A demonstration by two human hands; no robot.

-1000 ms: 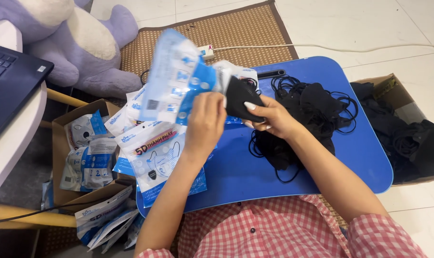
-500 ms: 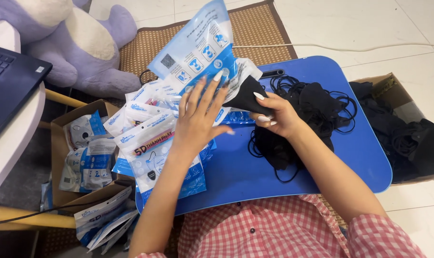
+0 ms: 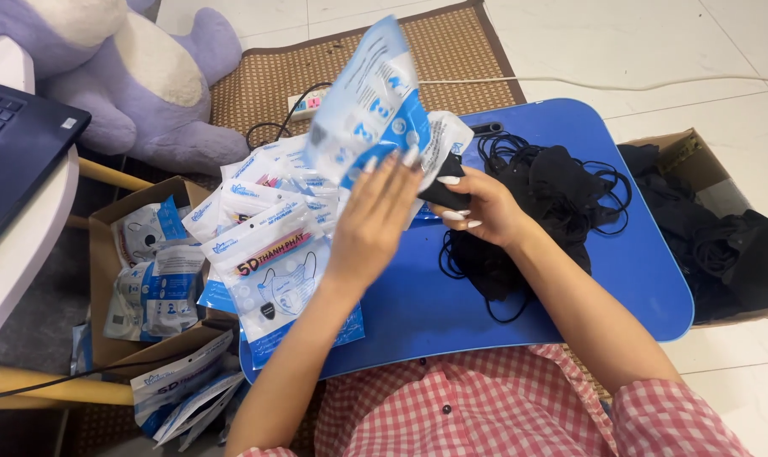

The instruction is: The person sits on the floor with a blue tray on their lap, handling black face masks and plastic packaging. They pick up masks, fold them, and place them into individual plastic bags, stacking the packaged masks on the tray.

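My left hand (image 3: 375,211) holds up a blue and white plastic mask pouch (image 3: 368,106), its mouth facing my right hand. My right hand (image 3: 478,207) grips a folded black face mask (image 3: 444,184) whose end is tucked into the pouch's mouth. Both hands hover over the left half of a blue lap table (image 3: 587,254). A pile of black masks with ear loops (image 3: 545,211) lies on the table just right of my right hand. A stack of filled pouches (image 3: 265,245) lies on the table's left edge.
A cardboard box (image 3: 126,279) with more pouches sits on the floor to the left; another box (image 3: 714,245) with black masks stands to the right. A purple plush toy (image 3: 130,76), a laptop (image 3: 16,156), a power strip (image 3: 308,103) and a woven mat (image 3: 451,59) lie beyond.
The pouch has risen and tilted upright in my left hand. My right hand has pushed the black mask further towards and into its opening.
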